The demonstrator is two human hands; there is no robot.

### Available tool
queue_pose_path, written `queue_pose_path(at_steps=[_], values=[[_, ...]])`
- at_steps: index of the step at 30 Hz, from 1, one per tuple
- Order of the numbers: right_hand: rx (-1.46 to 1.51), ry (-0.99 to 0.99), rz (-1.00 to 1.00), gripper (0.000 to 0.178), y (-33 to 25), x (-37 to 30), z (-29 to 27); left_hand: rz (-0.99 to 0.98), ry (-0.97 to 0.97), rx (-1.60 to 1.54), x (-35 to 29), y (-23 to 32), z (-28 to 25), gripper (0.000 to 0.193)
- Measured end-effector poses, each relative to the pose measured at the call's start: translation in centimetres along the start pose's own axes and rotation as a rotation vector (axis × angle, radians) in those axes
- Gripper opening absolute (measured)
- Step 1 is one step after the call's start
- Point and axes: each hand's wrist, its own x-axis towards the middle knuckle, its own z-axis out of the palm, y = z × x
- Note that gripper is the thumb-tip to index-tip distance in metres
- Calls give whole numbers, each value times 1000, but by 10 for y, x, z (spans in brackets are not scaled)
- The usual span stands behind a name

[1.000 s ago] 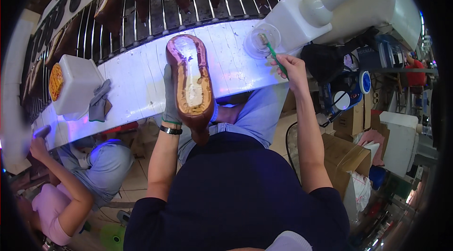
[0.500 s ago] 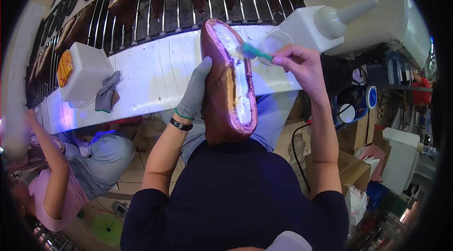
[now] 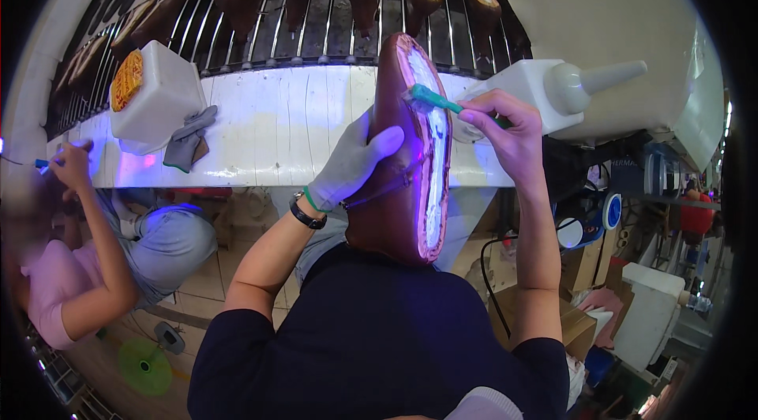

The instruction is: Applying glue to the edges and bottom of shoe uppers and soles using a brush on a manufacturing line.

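Observation:
My left hand point(image 3: 355, 158), in a thin grey glove, grips a brown boot upper point(image 3: 388, 219) by its side, the thumb lying over the leather. The boot is stretched over a form, underside turned up and to the right. A pinkish margin rings the pale middle of that underside point(image 3: 433, 151). Between the bare fingers of my right hand point(image 3: 505, 126) is a small brush point(image 3: 436, 98) with a green handle. Its bristles touch the margin close to the boot's far end. Behind my right hand, a translucent cup point(image 3: 467, 133) is partly hidden.
A white squeeze bottle point(image 3: 545, 88) with a long nozzle lies at right. On the white ledge point(image 3: 260, 132) are a white container point(image 3: 162, 108) and a grey glove point(image 3: 189, 136). Beyond, several boots rest on a barred rack point(image 3: 316, 45). A co-worker point(image 3: 87, 278) sits at left.
The boot has rolled so its underside faces more to the right, and my left thumb lies further over its side. The brush has moved onto the margin's left edge. The view has shifted slightly.

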Motion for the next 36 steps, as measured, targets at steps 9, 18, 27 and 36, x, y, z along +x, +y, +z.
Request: queue_pose_path(at_steps=[9, 18, 27, 36], values=[[21, 136, 219, 12, 9, 37, -3, 107, 100, 493, -1, 8, 1, 67], [139, -106, 68, 10, 11, 40, -25, 181, 65, 302, 6, 5, -3, 61], [-38, -428, -86, 12, -15, 31, -41, 81, -19, 86, 0, 19, -4, 60], [-110, -162, 84, 13, -11, 58, -33, 104, -16, 110, 0, 20, 3, 64]])
